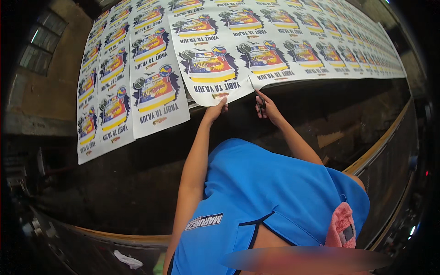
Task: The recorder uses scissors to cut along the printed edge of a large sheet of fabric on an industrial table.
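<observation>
A wide white printed sheet (314, 71) with rows of repeated colourful designs spreads over a long table and hangs over its near edge. My left hand (216, 111) pinches the sheet's near edge, below one of the designs, thumb on top. Closed around a pair of scissors (261, 103), my right hand (271, 109) is just to the right. The scissor blades point away from me, at a slit running in from the near edge between two columns of designs. The strip left of the slit curls down toward my left hand.
Separate long printed strips (156, 117) lie side by side on the left, their ends hanging toward me. Dark surface shows below the sheet, with a wooden edge (380, 142) at the right. A white scrap (128, 260) lies at the lower left. A pink cloth (341, 224) rests on my shoulder.
</observation>
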